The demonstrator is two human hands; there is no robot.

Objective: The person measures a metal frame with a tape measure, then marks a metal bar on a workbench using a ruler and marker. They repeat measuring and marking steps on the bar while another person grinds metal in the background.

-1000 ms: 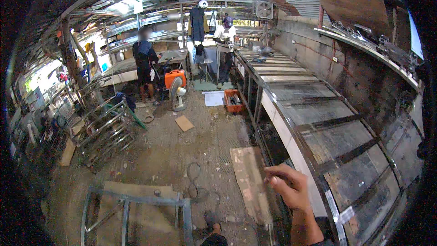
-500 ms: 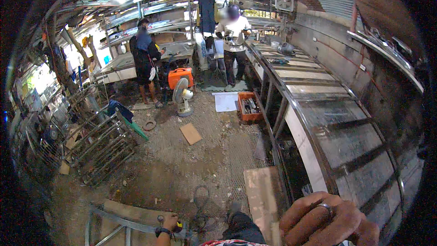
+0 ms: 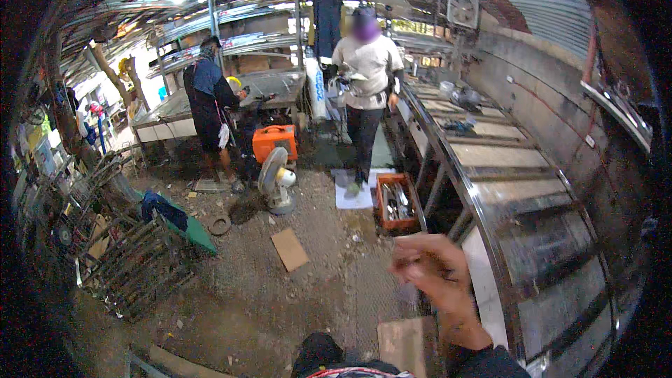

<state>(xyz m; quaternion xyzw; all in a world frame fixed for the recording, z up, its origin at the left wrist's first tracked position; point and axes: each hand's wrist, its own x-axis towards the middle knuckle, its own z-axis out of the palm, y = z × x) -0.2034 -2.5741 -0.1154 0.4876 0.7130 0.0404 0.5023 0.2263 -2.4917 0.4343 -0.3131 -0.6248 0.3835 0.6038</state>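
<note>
The right hand (image 3: 435,269) is raised, fingers curled toward the thumb, too blurred to tell whether they pinch anything; the left hand's state I cannot tell. From the right hand, an orange crate (image 3: 400,225) of metal pieces sits at eleven o'clock, the long metal-framed workbench (image 3: 556,234) at three.

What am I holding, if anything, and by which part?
It can't be told: your right hand is curled with nothing clearly visible in it, but blur could hide something small. Your left hand is out of view.
</note>
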